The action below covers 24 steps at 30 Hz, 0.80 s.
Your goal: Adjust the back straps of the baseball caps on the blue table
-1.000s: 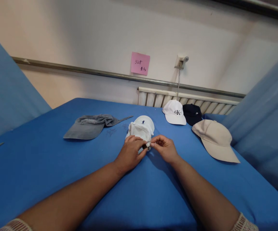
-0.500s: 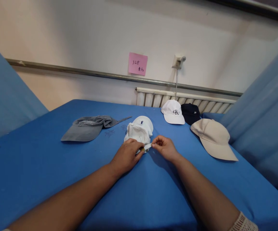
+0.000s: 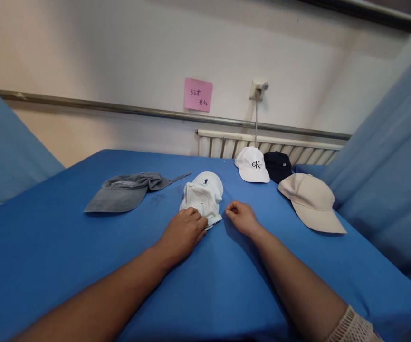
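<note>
A small white baseball cap [image 3: 205,197] with a dark logo lies in the middle of the blue-covered table, its brim pointing away from me. My left hand [image 3: 186,230] is closed on the near edge of that cap, at the back strap. The free end of the strap [image 3: 215,220] sticks out to the right of my left fingers; the buckle is hidden. Just right of the cap, my right hand [image 3: 243,217] has its fingers curled together, apart from the strap and with nothing visible in them.
A grey cap [image 3: 119,194] with its strap stretched out lies to the left. At the right are a white cap [image 3: 252,165] with black letters, a dark navy cap [image 3: 278,167] and a beige cap [image 3: 312,199]. Behind the table [image 3: 198,294] stands a radiator [image 3: 215,145]. Blue curtains [image 3: 394,156] hang on both sides.
My right hand has let go of the strap end, which now lies across the cap's near edge. My left hand still holds the cap. The view has shifted slightly.
</note>
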Motion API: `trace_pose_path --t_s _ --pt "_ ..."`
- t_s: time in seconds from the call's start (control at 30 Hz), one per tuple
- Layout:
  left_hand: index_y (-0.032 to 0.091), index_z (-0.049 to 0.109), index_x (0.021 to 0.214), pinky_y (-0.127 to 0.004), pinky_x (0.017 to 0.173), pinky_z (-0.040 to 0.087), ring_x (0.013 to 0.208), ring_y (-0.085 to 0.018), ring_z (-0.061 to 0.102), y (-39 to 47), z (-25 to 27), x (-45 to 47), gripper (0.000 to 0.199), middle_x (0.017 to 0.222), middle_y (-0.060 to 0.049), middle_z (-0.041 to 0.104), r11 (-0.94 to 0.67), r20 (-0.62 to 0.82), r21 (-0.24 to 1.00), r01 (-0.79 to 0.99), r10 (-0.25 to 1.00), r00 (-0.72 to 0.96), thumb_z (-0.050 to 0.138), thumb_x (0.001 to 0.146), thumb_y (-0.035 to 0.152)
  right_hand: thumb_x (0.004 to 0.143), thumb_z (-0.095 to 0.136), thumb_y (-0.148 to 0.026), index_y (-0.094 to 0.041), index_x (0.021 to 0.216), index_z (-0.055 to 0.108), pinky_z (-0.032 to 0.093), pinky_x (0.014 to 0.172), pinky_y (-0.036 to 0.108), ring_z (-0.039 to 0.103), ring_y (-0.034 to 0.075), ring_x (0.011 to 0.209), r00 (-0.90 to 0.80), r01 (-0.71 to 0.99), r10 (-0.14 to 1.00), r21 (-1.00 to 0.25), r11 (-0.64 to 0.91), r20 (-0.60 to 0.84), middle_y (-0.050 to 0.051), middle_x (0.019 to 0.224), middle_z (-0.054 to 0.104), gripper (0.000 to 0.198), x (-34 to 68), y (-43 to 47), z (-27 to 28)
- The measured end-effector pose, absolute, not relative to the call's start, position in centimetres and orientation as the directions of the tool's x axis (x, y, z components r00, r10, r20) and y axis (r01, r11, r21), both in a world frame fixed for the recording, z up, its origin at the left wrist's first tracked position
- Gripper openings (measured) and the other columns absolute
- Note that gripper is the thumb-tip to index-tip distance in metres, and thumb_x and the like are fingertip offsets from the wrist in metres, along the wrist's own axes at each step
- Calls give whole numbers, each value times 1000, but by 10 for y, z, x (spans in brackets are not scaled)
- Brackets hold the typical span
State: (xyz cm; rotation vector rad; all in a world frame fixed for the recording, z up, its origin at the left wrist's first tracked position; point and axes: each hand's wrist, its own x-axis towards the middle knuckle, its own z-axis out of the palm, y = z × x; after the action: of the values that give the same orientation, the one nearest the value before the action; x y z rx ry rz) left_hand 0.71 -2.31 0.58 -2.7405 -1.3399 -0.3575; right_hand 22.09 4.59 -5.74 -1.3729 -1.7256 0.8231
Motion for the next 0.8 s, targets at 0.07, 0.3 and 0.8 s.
trace_pose_path --t_s 0.07,0.3,0.8 --pt "19 66 91 -40 80 44 91 -27 56 -23 6 6 6 87 -8 66 -617 250 30 787 767 591 62 88 24 74 59 -26 -20 71 62 36 51 24 51 13 54 -127 482 978 -851 207 166 -3 58 59 7 221 46 -57" --pt "18 66 102 -38 84 46 94 -25 57 -18 6 -2 19 92 -8 68 -562 429 152 813 778 458 57 92 33 80 60 -26 -20 92 64 50 71 31 64 18 77 -154 360 917 -843 400 369 3 85 69 14 212 33 -42" --pt "25 71 105 -34 85 49 94 -22 64 -12 4 -6 23 98 -3 74 -541 362 462 703 838 408 62 87 37 92 59 -18 -24 95 65 39 91 36 61 20 97 -489 394 658 -528 752 573 3 96 70 9 200 13 -23"
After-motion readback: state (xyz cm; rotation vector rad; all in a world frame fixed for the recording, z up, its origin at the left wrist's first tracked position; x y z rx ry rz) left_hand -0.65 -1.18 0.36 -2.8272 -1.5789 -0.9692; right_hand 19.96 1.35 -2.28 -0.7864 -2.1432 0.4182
